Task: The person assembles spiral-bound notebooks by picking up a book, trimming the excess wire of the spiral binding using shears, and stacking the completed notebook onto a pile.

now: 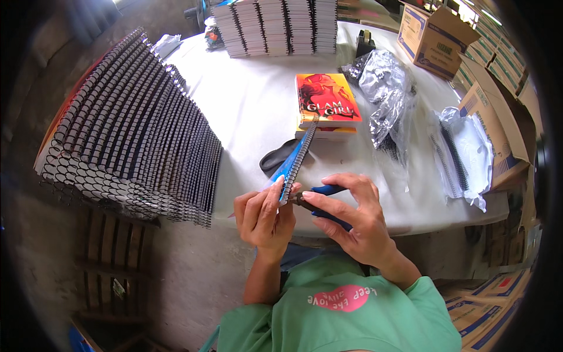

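Note:
Held up on its edge, a spiral-bound notebook [300, 154] with a blue cover and a dark coil is gripped near its lower end by my left hand [265, 222]. My right hand [362, 220] is closed around pliers [329, 189] with blue handles, the handles spread somewhat apart. The pliers' dark jaws meet the near end of the coil, beside my left fingertips. Whether the jaws have closed on the wire is too small to tell. Just behind the notebook, a black rounded object [273, 161] lies partly hidden on the white-covered table [246, 94].
A tall stack of coil-bound notebooks [135, 129] stands at the left, with more bound stacks [275, 26] at the back. Red-and-yellow books [328, 100] lie ahead. Plastic bags [384, 88], a tape dispenser [365, 42], bagged coils [460, 152] and cardboard boxes [437, 44] line the right.

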Motion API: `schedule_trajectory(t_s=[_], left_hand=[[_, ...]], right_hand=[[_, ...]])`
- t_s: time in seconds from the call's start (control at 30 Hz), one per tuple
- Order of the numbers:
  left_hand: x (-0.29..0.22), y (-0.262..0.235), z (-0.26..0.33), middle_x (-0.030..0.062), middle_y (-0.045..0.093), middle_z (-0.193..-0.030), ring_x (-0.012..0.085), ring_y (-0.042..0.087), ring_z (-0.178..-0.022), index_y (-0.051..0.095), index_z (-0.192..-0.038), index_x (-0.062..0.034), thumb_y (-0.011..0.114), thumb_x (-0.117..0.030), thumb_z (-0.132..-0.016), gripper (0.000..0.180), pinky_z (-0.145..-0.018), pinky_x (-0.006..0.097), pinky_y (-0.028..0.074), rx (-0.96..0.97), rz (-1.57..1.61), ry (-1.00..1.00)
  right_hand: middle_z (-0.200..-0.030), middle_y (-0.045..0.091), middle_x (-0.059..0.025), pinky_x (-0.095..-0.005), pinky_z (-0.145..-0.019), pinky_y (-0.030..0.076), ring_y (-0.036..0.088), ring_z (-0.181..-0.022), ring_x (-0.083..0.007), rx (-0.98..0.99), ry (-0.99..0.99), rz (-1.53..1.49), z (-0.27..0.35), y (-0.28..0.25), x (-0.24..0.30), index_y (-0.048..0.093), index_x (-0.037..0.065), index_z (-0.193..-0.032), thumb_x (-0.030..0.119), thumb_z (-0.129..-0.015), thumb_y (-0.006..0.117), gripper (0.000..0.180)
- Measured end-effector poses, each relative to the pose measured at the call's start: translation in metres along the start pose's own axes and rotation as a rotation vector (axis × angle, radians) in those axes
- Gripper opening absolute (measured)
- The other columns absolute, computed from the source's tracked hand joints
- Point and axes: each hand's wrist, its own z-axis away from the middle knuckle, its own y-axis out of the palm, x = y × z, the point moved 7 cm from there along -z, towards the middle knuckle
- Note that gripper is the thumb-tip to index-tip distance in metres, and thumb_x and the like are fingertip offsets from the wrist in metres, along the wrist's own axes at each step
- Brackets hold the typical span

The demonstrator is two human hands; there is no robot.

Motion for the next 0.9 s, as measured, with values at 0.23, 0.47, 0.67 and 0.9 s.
schedule_trajectory(t_s=[0.23,0.47,0.67,0.9], left_hand=[[-0.008,-0.002,0.014,-0.0002,0.062,-0.078,0.0171,0.052,-0.068,0.069,-0.092,-0.004,0.067,0.003,-0.062,0.031,-0.058,0.027,0.042,-0.035,-0.015,0.103],[0.022,-0.002,0.01,0.0044,0.061,-0.078,0.0196,0.053,-0.067,0.067,-0.089,-0.001,0.07,-0.007,-0.075,0.016,-0.059,0.028,0.043,-0.092,0.051,-0.168],[0.068,-0.002,0.008,0.0067,0.06,-0.087,0.0099,0.057,-0.076,0.056,-0.097,0.0042,0.048,-0.026,-0.096,0.032,-0.067,0.023,0.047,-0.239,0.818,-0.815],[0.03,-0.02,-0.035,0.0086,0.056,-0.082,0.0156,0.057,-0.076,0.053,-0.09,0.0003,0.041,-0.024,-0.094,0.027,-0.072,0.027,0.049,-0.235,1.117,-0.809]], right_hand=[[-0.092,0.061,-0.0084,-0.0325,-0.076,0.048,0.06,-0.09,-0.0202,0.496,0.666,-1.296,0.03,0.042,-0.028,0.054,0.01,-0.122,0.032,-0.092,0.054,0.038],[-0.102,0.054,-0.0151,-0.0406,-0.085,0.041,0.052,-0.1,-0.0291,0.216,0.149,-0.235,0.026,0.024,-0.048,0.055,0.015,-0.121,0.025,-0.085,0.061,0.038],[-0.125,0.041,-0.0119,-0.0675,-0.097,0.019,0.037,-0.122,-0.0293,0.229,0.39,0.475,0.096,0.031,-0.162,0.049,0.016,-0.127,0.04,-0.081,0.063,0.054],[-0.125,0.05,-0.0137,-0.0362,-0.091,0.047,0.054,-0.109,-0.0228,-0.38,0.109,-1.205,0.039,0.005,-0.14,0.033,0.004,-0.137,0.015,-0.082,0.067,0.066]])
